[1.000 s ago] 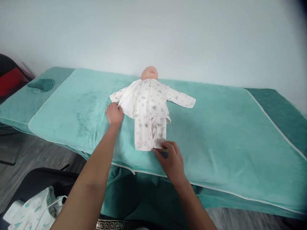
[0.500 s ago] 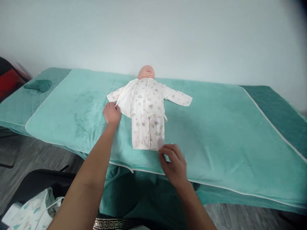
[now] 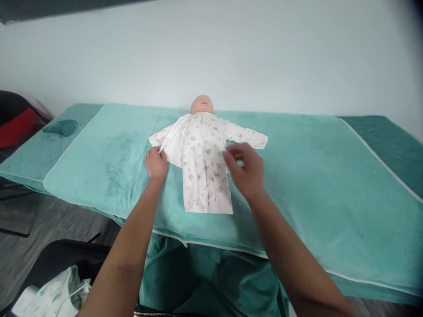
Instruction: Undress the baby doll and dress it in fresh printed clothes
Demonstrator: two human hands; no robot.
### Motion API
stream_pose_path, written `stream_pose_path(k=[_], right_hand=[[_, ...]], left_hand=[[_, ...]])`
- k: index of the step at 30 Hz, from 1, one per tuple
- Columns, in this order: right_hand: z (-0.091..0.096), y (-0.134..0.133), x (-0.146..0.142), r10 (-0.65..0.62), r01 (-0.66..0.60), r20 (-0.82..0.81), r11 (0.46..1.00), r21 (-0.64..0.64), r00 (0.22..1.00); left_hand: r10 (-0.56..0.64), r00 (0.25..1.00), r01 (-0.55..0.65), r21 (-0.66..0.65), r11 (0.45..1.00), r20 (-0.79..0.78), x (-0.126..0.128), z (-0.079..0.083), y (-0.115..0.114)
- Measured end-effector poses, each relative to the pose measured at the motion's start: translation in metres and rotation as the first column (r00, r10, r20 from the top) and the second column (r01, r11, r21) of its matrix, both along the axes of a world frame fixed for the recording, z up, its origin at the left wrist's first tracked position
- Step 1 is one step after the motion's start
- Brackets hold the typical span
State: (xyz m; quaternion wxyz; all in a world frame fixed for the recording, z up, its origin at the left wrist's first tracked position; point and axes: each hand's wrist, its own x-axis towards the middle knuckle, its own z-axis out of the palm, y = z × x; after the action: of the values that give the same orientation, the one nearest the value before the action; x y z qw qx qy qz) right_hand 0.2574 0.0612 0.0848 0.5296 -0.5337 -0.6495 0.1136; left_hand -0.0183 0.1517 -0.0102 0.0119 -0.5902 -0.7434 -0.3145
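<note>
A baby doll (image 3: 202, 105) lies on its back on the massage bed, its head toward the wall. It wears a white baby shirt (image 3: 209, 136) with a small print, both sleeves spread out sideways. Below the shirt hangs a printed white lower piece (image 3: 207, 193) with a line down its middle, lying flat. On the doll's left side in the picture, my left hand (image 3: 156, 164) pinches the edge of the shirt's plain white flap. My right hand (image 3: 245, 169) is beside the shirt's other edge, fingers curled and fingertips together; blur hides whether cloth is between them.
A green velvet cover (image 3: 313, 193) with white piping lies over the bed. A face hole (image 3: 61, 127) is at its left end. A black chair (image 3: 71, 251) at the lower left bears a printed cloth bundle (image 3: 54, 288). A black and red chair (image 3: 20, 121) stands farther left.
My right hand has left the bottom corner of the lower piece and moved up to the shirt's side. My left hand keeps its pinch on the flap. The view has tilted up slightly.
</note>
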Motion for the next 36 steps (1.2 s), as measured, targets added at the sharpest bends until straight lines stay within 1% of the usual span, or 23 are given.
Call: stream_pose_path(k=[1, 3, 5, 7, 9, 12, 15, 17, 18, 20, 21, 22, 23, 25, 27, 28, 29, 30, 31, 32, 33, 35, 36], right_hand=[[0.007, 0.029, -0.005, -0.001, 0.002, 0.017, 0.999, -0.036, 1.000], [0.015, 0.086, -0.016, -0.059, 0.070, 0.110, 0.993, -0.100, 0.992], [0.012, 0.131, -0.027, -0.139, 0.183, 0.235, 0.967, -0.179, 0.962], [0.001, 0.159, -0.037, -0.143, 0.232, 0.301, 0.930, -0.285, 0.943], [-0.012, 0.170, -0.042, -0.138, 0.237, 0.305, 0.919, -0.316, 0.942], [-0.022, 0.170, -0.039, -0.124, 0.209, 0.257, 0.918, -0.336, 0.958], [-0.021, 0.170, -0.031, -0.076, 0.141, 0.171, 0.902, -0.409, 0.982], [-0.018, 0.171, -0.027, -0.057, 0.112, 0.140, 0.896, -0.431, 0.989], [-0.017, 0.171, -0.027, -0.055, 0.109, 0.135, 0.895, -0.434, 0.989], [-0.016, 0.171, -0.026, -0.055, 0.106, 0.130, 0.897, -0.430, 0.990], [-0.015, 0.171, -0.026, -0.052, 0.102, 0.126, 0.899, -0.427, 0.991], [-0.015, 0.171, -0.025, -0.049, 0.095, 0.117, 0.901, -0.424, 0.992], [-0.016, 0.171, -0.024, -0.047, 0.087, 0.103, 0.902, -0.422, 0.994], [-0.017, 0.173, -0.021, -0.054, 0.078, 0.069, 0.905, -0.419, 0.996], [-0.019, 0.176, -0.017, -0.066, 0.072, 0.029, 0.907, -0.415, 0.997], [-0.019, 0.178, -0.016, -0.066, 0.062, 0.003, 0.909, -0.413, 0.998], [-0.020, 0.179, -0.015, -0.063, 0.049, -0.023, 0.913, -0.404, 0.998], [-0.020, 0.181, -0.014, -0.061, 0.039, -0.046, 0.923, -0.383, 0.997], [-0.020, 0.182, -0.014, -0.064, 0.036, -0.067, 0.936, -0.350, 0.996], [-0.019, 0.183, -0.014, -0.069, 0.040, -0.084, 0.949, -0.312, 0.994], [-0.018, 0.183, -0.014, -0.074, 0.043, -0.101, 0.960, -0.278, 0.992], [-0.015, 0.182, -0.015, -0.075, 0.036, -0.151, 0.969, -0.246, 0.986], [-0.013, 0.182, -0.015, -0.067, 0.019, -0.187, 0.969, -0.247, 0.980]], left_hand=[[0.001, 1.000, -0.001, -0.003, 1.000, -0.006, 0.000, 0.000, 0.000], [0.002, 1.000, -0.002, -0.009, 1.000, -0.016, 0.001, 0.000, -0.001], [-0.012, 1.000, 0.012, -0.001, 1.000, -0.028, 0.001, 0.001, -0.001], [-0.029, 0.999, 0.030, 0.023, 0.999, -0.044, 0.000, 0.002, -0.002], [-0.039, 0.997, 0.042, 0.047, 0.998, -0.064, -0.001, 0.000, -0.003], [-0.074, 0.994, 0.080, 0.076, 0.994, -0.086, -0.003, -0.005, -0.004], [-0.217, 0.975, 0.221, 0.148, 0.964, -0.041, 0.002, -0.009, -0.006], [-0.348, 0.936, 0.329, 0.239, 0.914, 0.043, 0.012, -0.004, -0.008], [-0.408, 0.908, 0.365, 0.301, 0.881, 0.094, 0.020, 0.003, -0.010], [-0.500, 0.846, 0.381, 0.445, 0.810, 0.186, 0.039, 0.024, -0.014], [-0.547, 0.817, 0.404, 0.496, 0.769, 0.182, 0.050, 0.037, -0.017], [-0.605, 0.784, 0.468, 0.509, 0.722, 0.138, 0.060, 0.050, -0.019], [-0.660, 0.748, 0.551, 0.486, 0.678, 0.072, 0.070, 0.061, -0.021], [-0.766, 0.638, 0.743, 0.324, 0.586, -0.076, 0.086, 0.078, -0.026], [-0.846, 0.512, 0.858, 0.139, 0.494, -0.147, 0.093, 0.083, -0.028], [-0.872, 0.469, 0.883, 0.090, 0.460, -0.141, 0.094, 0.083, -0.028], [-0.887, 0.450, 0.893, 0.080, 0.444, -0.100, 0.093, 0.082, -0.027], [-0.890, 0.455, 0.887, 0.110, 0.449, -0.028, 0.091, 0.081, -0.023], [-0.876, 0.476, 0.862, 0.161, 0.481, 0.070, 0.088, 0.080, -0.018], [-0.843, 0.507, 0.816, 0.216, 0.536, 0.179, 0.086, 0.082, -0.009], [-0.791, 0.544, 0.752, 0.255, 0.608, 0.281, 0.084, 0.084, 0.002], [-0.651, 0.630, 0.599, 0.269, 0.754, 0.423, 0.086, 0.091, 0.032], [-0.586, 0.673, 0.534, 0.250, 0.807, 0.452, 0.089, 0.094, 0.049]])
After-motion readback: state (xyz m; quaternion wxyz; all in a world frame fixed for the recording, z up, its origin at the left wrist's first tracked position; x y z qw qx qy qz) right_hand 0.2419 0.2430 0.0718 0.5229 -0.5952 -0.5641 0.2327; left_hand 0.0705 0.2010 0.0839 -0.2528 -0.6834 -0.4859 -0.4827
